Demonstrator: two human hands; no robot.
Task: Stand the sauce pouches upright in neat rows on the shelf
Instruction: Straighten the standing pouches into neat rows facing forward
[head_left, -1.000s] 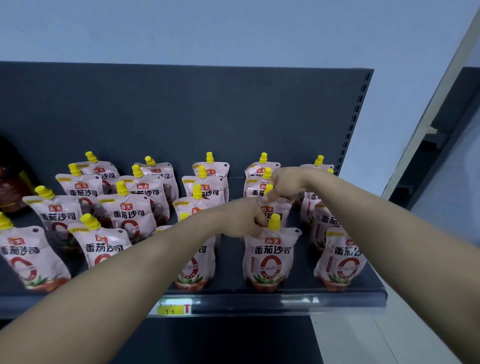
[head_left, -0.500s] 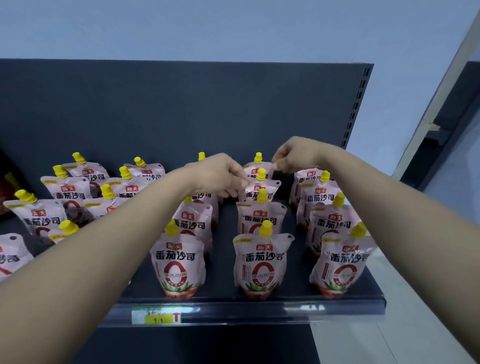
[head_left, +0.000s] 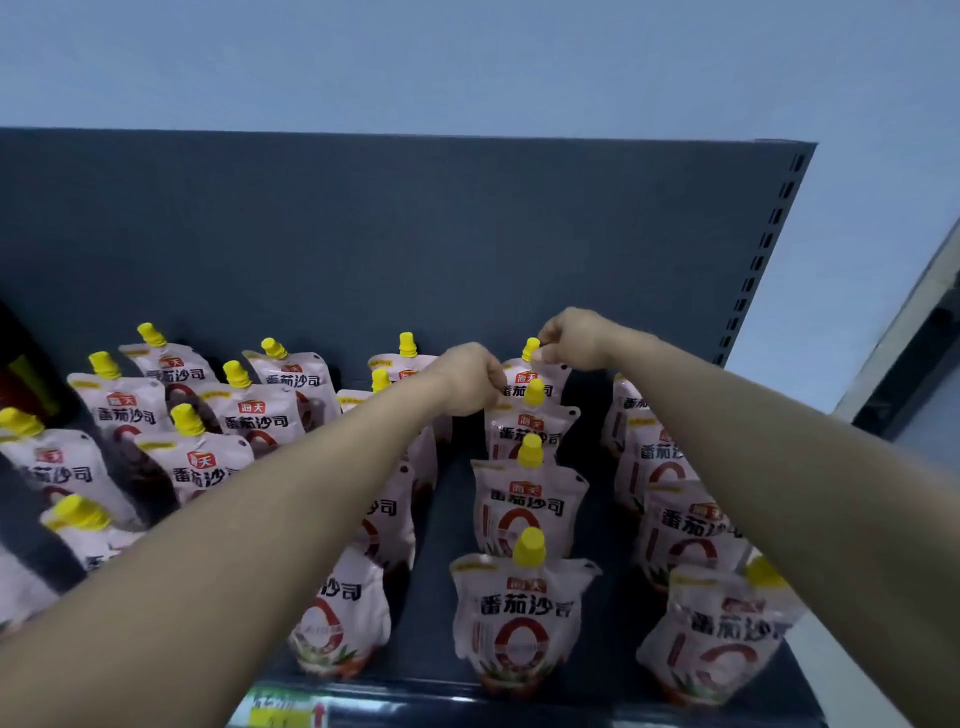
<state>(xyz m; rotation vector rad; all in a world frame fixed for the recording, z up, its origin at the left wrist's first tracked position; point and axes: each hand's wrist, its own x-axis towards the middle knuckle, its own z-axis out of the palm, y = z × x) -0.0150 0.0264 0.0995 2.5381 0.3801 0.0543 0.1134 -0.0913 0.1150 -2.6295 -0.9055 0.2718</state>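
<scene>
While my right hand (head_left: 574, 340) pinches the ribbed yellow cap of the rearmost pouch (head_left: 540, 375) in the centre row against the dark shelf (head_left: 587, 525) back, my left hand (head_left: 467, 379) is curled closed at that soft, glossy pink pouch's left shoulder, though I cannot tell what it grips. The labels read 海天 and 番茄沙司 over a red ring. My forearms hide much of the rows either side, and the yellow price tag (head_left: 283, 714) is blurred.

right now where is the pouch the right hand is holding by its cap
In the head view it is the rearmost pouch of the centre row, right of middle against the back panel, with the right hand pinching its yellow cap.
</scene>
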